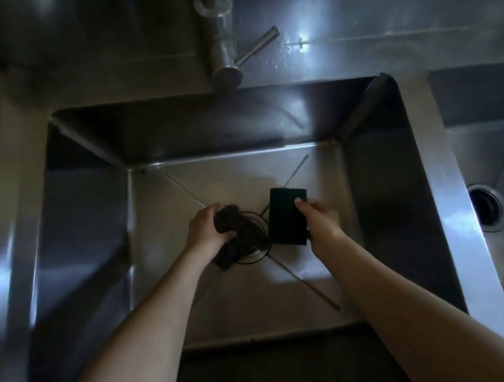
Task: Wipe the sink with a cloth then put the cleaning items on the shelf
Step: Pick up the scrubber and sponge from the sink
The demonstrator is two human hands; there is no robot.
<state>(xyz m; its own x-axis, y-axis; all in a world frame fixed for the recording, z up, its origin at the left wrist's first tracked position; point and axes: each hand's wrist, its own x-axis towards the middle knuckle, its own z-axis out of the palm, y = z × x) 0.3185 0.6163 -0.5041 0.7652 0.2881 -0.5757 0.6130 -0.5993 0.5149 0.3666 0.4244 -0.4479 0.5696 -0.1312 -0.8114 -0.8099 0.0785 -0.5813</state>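
Observation:
Both my arms reach down into a deep steel sink (89, 209). My left hand (205, 230) is closed around a dark, wiry scrubbing wad (243, 235) that lies over the round drain at the basin's middle. My right hand (320, 224) pinches a dark green rectangular scouring pad (287, 218) by its right edge, thumb on top; the pad is tilted and held just right of the drain. The two cleaning items sit side by side, a narrow gap between them. No shelf is in view.
A steel tap (222, 52) with a side lever rises behind the basin, its spout over the back wall. A second basin (492, 163) with its own drain (486, 206) lies to the right, past a narrow steel divider. A pale counter edge runs along the left.

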